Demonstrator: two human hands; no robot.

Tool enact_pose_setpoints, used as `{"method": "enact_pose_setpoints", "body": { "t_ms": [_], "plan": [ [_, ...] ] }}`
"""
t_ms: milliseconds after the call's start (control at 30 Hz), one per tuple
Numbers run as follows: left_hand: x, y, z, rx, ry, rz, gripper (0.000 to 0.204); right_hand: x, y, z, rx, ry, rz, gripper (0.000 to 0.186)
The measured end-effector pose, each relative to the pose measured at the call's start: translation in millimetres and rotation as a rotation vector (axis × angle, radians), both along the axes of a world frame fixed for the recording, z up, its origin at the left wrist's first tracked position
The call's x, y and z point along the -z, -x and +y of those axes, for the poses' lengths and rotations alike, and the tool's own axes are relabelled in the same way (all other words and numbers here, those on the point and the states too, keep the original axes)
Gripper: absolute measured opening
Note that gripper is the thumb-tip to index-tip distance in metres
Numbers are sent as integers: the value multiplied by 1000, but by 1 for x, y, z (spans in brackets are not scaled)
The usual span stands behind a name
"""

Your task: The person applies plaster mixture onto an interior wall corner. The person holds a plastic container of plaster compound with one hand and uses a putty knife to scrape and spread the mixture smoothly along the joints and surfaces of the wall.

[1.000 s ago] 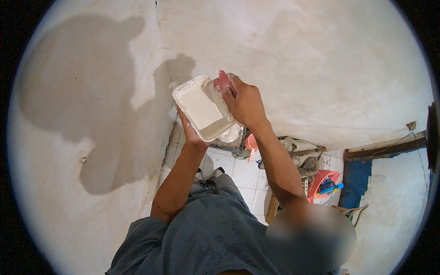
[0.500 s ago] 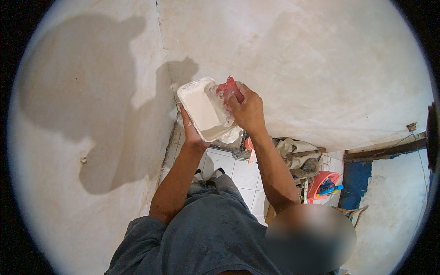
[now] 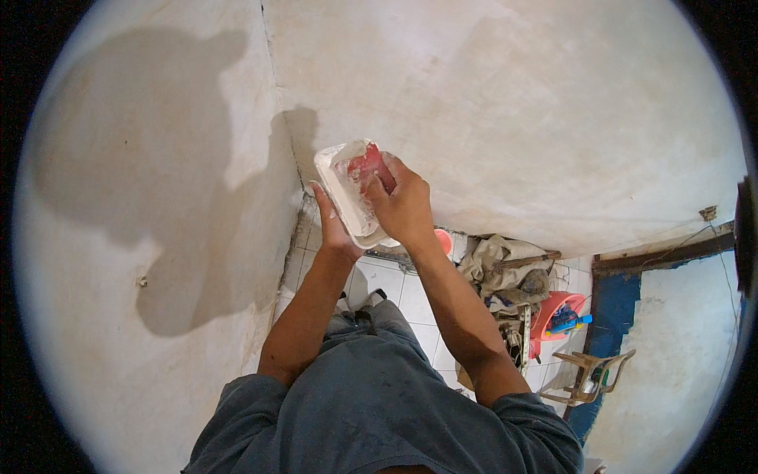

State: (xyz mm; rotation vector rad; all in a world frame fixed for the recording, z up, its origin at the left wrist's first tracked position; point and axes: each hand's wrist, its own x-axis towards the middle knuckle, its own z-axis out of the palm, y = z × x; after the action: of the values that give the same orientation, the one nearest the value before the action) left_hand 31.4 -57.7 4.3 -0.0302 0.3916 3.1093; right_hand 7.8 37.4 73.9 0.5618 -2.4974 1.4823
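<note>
My left hand (image 3: 335,231) grips a white rectangular tray (image 3: 325,167) from below and its left side, thumb along the outer wall. The tray is tilted and smeared with pale putty-like paste. Closed around a red-handled, paste-covered scraper (image 3: 368,163) is my right hand (image 3: 407,204). The scraper lies over the tray's inside, its blade toward the left rim. My right hand and the tool hide the tray's right part and much of the paste.
Bare plastered walls (image 3: 505,110) meet in a corner just ahead. Lower right, on the white tiled floor (image 3: 424,300), lie crumpled cloth (image 3: 497,257) and a pink basin (image 3: 550,312) with a blue item (image 3: 570,322). A brown chair (image 3: 588,370) stands beyond, beside a blue-painted strip (image 3: 614,308).
My right hand and the scraper have moved left and slightly down, across the tray. The tray has tilted, showing less of its inside. The blurred patch at lower right is gone, uncovering the chair.
</note>
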Motion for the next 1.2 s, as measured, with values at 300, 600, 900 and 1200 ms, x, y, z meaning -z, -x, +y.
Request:
{"method": "enact_pose_setpoints", "body": {
  "t_ms": [300, 600, 900, 1200],
  "plan": [
    [7, -4, -1, 5, 29, 40, 87, -15, -3, 0, -45, 57, 26, 34],
    [5, -7, -4, 2, -21, 38, 81, -13, -2, -1, -74, -30, 36, 31],
    [9, -11, -10, -2, -6, -32, 82, -13, 16, 23, -8, -31, 72, 31],
    [9, -14, -11, -27, -1, -65, 73, -8, 10, 32, 81, -47, 31, 27]
  ]
}}
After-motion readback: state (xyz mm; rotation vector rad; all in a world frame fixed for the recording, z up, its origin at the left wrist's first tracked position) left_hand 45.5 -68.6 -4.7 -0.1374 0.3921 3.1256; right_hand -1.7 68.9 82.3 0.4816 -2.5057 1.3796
